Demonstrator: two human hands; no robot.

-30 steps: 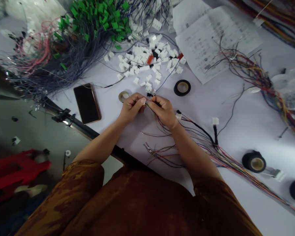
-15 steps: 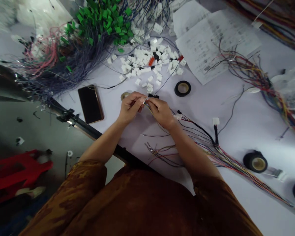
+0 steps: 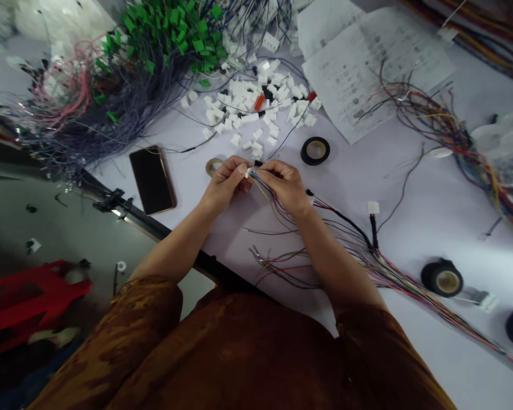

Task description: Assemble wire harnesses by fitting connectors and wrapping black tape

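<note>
"What's in your hands?"
"Your left hand (image 3: pixel 226 183) is nearly closed, pinching a small white connector (image 3: pixel 249 172). Your right hand (image 3: pixel 284 185) is curled around thin coloured wires (image 3: pixel 268 196) running into it."
"Where's the connector?"
"Between your hands, just below a heap of white connectors (image 3: pixel 248 102)."

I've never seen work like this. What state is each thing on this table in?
Left hand: pinching a small white connector.
Right hand: pinching coloured wires close beside it.
Phone: lying flat, screen dark.
Black tape roll: lying flat.
Printed sheets: overlapping, wires lying across them.
Loose white connectors: scattered in a heap.
</note>
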